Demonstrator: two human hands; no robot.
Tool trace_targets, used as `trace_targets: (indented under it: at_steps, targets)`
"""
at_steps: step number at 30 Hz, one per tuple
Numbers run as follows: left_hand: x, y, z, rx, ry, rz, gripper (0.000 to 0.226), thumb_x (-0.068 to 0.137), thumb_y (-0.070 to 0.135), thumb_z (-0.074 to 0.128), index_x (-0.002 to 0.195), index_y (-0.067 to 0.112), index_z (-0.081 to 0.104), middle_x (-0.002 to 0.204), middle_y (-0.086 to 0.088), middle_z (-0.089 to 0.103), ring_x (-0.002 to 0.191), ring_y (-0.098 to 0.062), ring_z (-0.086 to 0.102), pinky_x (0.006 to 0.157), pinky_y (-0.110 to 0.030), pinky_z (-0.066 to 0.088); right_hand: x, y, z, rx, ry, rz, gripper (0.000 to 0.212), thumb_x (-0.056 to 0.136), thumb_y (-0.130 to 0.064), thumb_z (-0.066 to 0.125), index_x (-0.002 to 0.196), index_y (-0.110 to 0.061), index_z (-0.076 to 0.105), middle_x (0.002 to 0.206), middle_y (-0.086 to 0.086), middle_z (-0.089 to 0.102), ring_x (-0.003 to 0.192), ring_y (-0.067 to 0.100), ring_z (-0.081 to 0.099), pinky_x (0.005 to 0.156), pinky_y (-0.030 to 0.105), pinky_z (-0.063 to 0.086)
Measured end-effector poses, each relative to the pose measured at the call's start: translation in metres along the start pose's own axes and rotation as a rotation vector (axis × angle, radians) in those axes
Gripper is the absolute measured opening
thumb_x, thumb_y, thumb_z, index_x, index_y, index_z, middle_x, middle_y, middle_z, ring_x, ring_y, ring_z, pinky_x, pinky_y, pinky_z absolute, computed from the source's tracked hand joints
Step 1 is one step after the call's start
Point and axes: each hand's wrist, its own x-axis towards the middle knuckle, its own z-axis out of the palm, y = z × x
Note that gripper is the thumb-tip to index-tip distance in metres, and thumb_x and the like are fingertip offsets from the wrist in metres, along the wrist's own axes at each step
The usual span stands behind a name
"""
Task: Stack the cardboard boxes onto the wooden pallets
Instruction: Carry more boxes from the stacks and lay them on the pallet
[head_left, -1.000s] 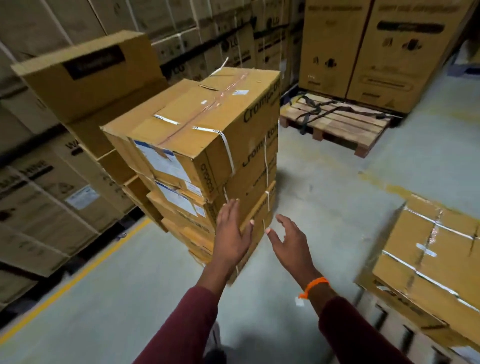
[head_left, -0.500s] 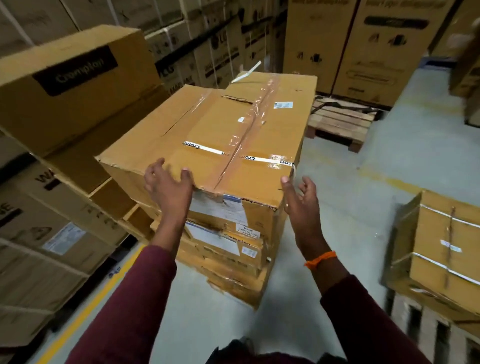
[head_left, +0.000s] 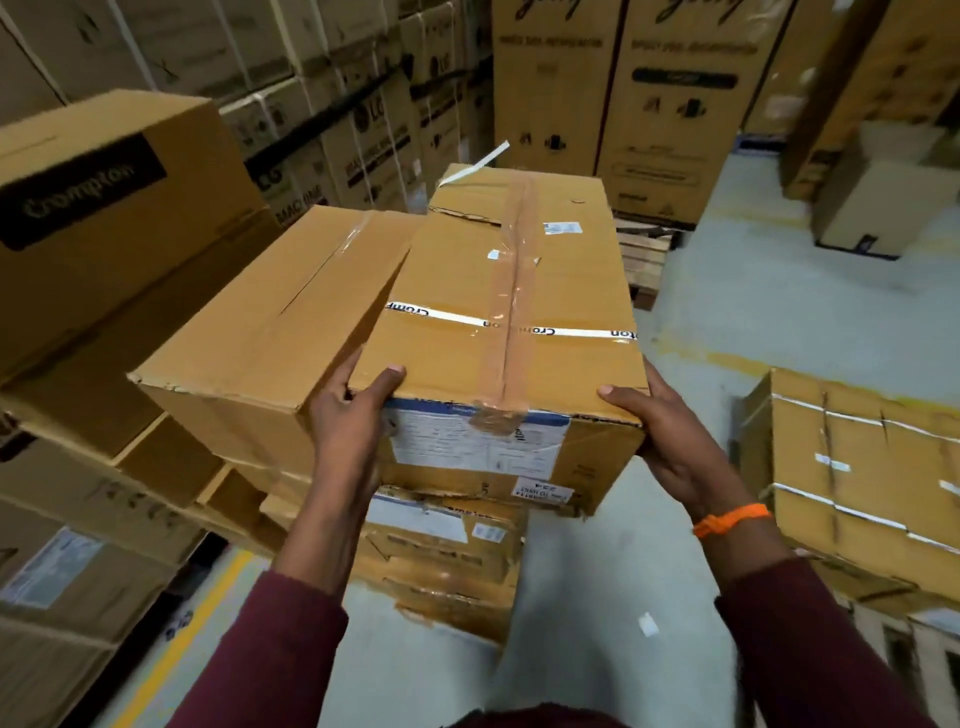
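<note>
A taped cardboard box (head_left: 509, 312) with a white printed strap and a shipping label on its near end is raised off the stack. My left hand (head_left: 350, 421) grips its near left corner, thumb on top. My right hand (head_left: 670, 441) grips the near right corner, fingers under the edge. A second box (head_left: 275, 322) of the same size lies beside it on the left, on top of the stack (head_left: 441, 551). A wooden pallet (head_left: 644, 260) shows partly behind the held box, on the floor.
A large Crompton box (head_left: 104, 208) sits on stacked cartons at the left. Tall cartons (head_left: 613, 88) line the back wall. Strapped boxes (head_left: 852, 478) stand on a pallet at the right. A yellow floor line (head_left: 192, 634) runs at lower left. Grey floor (head_left: 779, 312) stretches toward the wooden pallet.
My hands went from hovering by the stack to gripping the top right box at both near corners. The box has come up and toward me, apart from its neighbour.
</note>
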Motion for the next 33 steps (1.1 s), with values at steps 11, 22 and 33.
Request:
trace_targets:
  at_steps: [11,22,33]
  targets:
    - [-0.105,-0.03,0.142,0.058,-0.332,-0.045,0.048,0.084,0.01,0.077,0.123,0.028,0.057,0.114,0.01,0.066,0.1,-0.011,0.067,0.079,-0.029,0.055,-0.135,-0.015,-0.164,0.085,0.304,-0.058,0.066,0.094,-0.003,0.061,0.147,-0.04,0.048,0.136,-0.001,0.067,0.119,0.025,0.067,0.087,0.031,0.06]
    - [-0.245,-0.151,0.274,0.362,-0.819,-0.236,0.048,0.087,0.011,0.072,0.134,0.02,0.064,0.116,-0.005,0.073,0.103,-0.027,0.07,0.07,-0.027,0.056,-0.342,0.076,-0.328,0.05,0.582,0.1,0.066,0.094,-0.009,0.066,0.15,-0.039,0.046,0.14,-0.002,0.064,0.128,0.025,0.061,0.104,0.046,0.049]
    - [-0.474,-0.311,0.317,0.489,-0.598,-0.573,0.049,0.067,-0.004,0.077,0.112,0.015,0.069,0.109,-0.011,0.075,0.097,-0.034,0.072,0.079,-0.046,0.061,-0.495,0.197,-0.526,0.062,0.395,0.377,0.077,0.088,-0.002,0.072,0.148,-0.042,0.046,0.142,0.0,0.062,0.131,0.029,0.057,0.108,0.057,0.047]
